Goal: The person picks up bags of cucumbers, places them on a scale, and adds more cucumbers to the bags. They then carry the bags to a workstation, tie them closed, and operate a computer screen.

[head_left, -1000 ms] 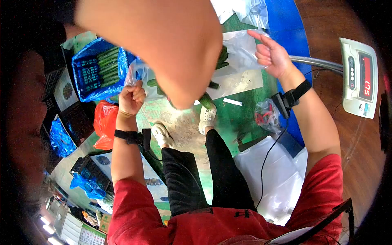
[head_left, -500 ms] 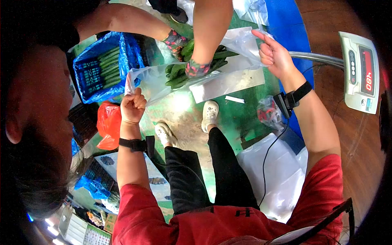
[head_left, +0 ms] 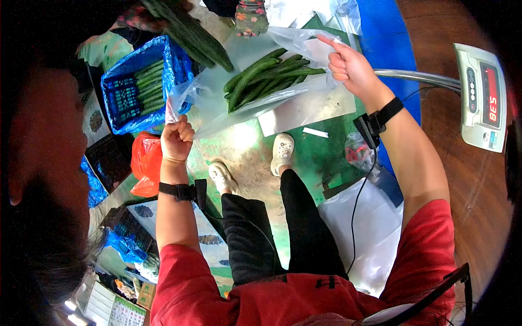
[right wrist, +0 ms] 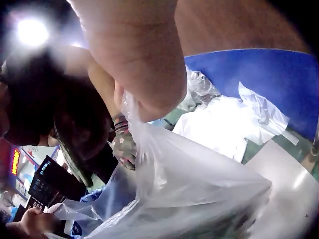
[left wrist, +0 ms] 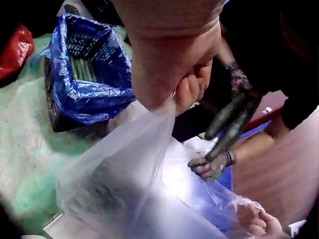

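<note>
left hand (head_left: pixel 177 140) and right hand (head_left: pixel 353 69) grip the clear bag (head_left: pixel 209 111) at centre, cucumbers (head_left: pixel 266 79) already inside, loose cucumbers (head_left: pixel 190 33) outside, upper left.

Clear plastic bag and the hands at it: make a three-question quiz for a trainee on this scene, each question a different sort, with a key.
1. Multiple choice. What colour is the plastic liner of the crate that holds long green vegetables?
A) red
B) blue
C) yellow

2. True or false. The left hand and the right hand both hold the clear plastic bag.

3. Fill the gap. The digital scale is on the ____ side of the person in the red shirt.

Key: 1. B; 2. true; 3. right
</note>
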`<control>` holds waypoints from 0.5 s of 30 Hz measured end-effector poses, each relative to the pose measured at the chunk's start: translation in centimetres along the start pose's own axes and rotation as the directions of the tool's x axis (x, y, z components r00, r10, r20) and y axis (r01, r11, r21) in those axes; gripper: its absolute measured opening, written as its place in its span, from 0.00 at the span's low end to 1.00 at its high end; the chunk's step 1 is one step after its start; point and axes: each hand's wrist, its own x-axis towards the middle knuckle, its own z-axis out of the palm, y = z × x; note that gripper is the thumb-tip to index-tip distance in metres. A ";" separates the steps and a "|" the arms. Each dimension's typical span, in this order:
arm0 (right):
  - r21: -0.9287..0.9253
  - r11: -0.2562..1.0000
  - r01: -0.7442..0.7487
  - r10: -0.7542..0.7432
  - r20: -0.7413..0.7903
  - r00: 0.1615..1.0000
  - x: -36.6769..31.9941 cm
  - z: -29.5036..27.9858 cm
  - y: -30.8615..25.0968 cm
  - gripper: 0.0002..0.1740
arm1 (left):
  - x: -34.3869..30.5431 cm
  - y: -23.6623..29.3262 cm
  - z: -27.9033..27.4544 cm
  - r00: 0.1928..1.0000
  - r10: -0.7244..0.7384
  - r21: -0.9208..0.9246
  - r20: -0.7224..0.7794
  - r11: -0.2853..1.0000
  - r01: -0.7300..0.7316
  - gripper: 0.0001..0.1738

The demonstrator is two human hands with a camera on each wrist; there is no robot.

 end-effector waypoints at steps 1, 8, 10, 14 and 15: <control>0.051 0.998 0.020 -0.021 0.011 1.000 0.7 -0.4 0.3 0.23 | 0.0 0.1 -0.3 1.000 -0.004 -0.002 0.003 1.000 0.004 0.10; 0.013 1.000 0.024 -0.023 -0.114 0.993 -1.6 -0.5 -0.7 0.22 | 0.0 -0.7 0.6 0.994 0.103 0.081 -0.024 0.992 -0.101 0.28; 0.065 0.997 0.034 -0.027 -0.110 0.994 -2.2 -1.3 0.0 0.21 | 0.2 -0.9 1.1 0.982 0.188 0.227 -0.009 0.957 -0.181 0.31; 0.071 0.989 0.128 -0.118 -0.130 0.984 -4.5 -2.5 1.0 0.20 | -0.5 -4.2 7.1 0.966 0.207 0.671 0.154 0.696 -0.256 0.35; 0.081 0.987 0.137 -0.125 -0.139 0.982 -5.7 -2.6 1.2 0.20 | -1.3 -6.9 9.3 0.974 0.149 0.770 0.170 0.597 -0.226 0.37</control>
